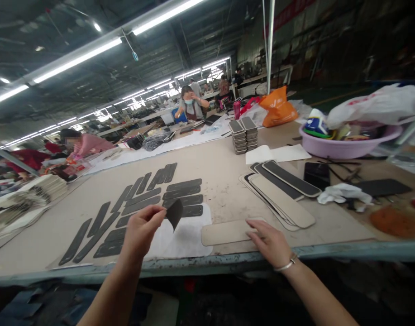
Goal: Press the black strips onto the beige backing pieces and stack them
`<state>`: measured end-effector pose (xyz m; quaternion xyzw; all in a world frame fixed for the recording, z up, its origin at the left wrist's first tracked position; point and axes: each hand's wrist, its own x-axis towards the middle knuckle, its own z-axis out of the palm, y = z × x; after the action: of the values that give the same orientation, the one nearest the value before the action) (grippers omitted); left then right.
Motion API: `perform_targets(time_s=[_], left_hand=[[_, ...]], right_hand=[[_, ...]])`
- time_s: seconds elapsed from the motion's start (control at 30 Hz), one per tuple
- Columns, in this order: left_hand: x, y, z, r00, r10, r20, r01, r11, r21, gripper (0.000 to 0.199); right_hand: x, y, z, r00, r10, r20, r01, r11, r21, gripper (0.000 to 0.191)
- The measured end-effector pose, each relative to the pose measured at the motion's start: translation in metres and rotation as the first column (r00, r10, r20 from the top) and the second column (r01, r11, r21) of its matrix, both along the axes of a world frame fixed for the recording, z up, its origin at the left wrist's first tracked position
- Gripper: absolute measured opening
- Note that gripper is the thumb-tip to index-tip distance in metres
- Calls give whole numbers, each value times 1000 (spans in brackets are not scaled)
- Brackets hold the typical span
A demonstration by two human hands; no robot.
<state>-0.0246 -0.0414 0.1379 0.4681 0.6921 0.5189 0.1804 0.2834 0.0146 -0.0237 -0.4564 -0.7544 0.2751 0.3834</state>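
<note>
Left hand pinches a dark piece, right hand (loosely spread) touches a beige panel

Location type: factory workshop. Indicators: tube lights in rows under a dark roof, 10 to 12 o'clock; several workers, 9 to 12 o'clock; a large table bearing many like dark strips at 8 o'clock and stacked pieces at 2 o'clock.

two hands, one held dark piece, one purple basin, one orange bag
</note>
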Motion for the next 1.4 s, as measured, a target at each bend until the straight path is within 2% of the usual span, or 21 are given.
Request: perform_targets(time_s=[0.07,0.1,0.17,0.23,0.3,0.37,0.5,0.6,0.67,0.73,0.83,0.93,1.03,1.13,1.27,1.4], left_hand=[[12,-4,18,975,-96,202,80,993,83,14],[19,-5,24,953,-154,261,126,985,121,14],[35,-4,29,905,-225,361,161,967,200,13],[50,0,27,857,-275,436,178,952,250,11],[60,5,19,816,-284,503,169,950,262,10],[64,8,9,786,-260,561,152,961,232,11],[59,11,-10,733,-211,646,125,976,177,17],[52,11,-23,714,-171,679,97,985,146,22],[50,11,-35,727,-126,675,76,992,104,24],[49,11,-53,753,-76,654,60,997,47,27],[51,9,-89,792,-21,611,75,995,-62,28],[53,5,-124,829,13,559,109,977,-184,26],[51,2,-146,866,36,499,124,951,-284,24],[46,2,-152,893,15,450,172,912,-371,25],[40,7,-150,893,-45,447,264,857,-442,25],[36,12,-149,907,-95,410,306,819,-486,28]], right_hand=[[-9,-7,4,977,-13,-213,-33,977,-209,35],[-14,-10,5,948,-38,-317,-74,940,-333,37],[-23,-15,5,853,-130,-506,-199,814,-545,44],[-27,-16,4,733,-260,-628,-315,690,-652,49],[-27,-14,5,647,-346,-679,-357,650,-671,48],[-22,-11,7,619,-379,-688,-343,657,-671,42],[-7,-5,17,626,-409,-664,-273,683,-678,35],[7,0,25,646,-421,-637,-215,700,-681,37],[18,4,28,672,-413,-614,-173,719,-673,41],[28,10,29,757,-393,-522,-56,756,-652,43],[38,22,24,866,-398,-303,158,792,-590,37],[41,34,14,895,-422,-144,287,793,-538,28],[39,41,4,909,-417,15,379,808,-451,21],[35,45,-2,908,-396,135,417,827,-378,17],[32,47,-7,902,-359,240,424,842,-332,17],[31,49,-13,899,-321,297,408,861,-305,17]])
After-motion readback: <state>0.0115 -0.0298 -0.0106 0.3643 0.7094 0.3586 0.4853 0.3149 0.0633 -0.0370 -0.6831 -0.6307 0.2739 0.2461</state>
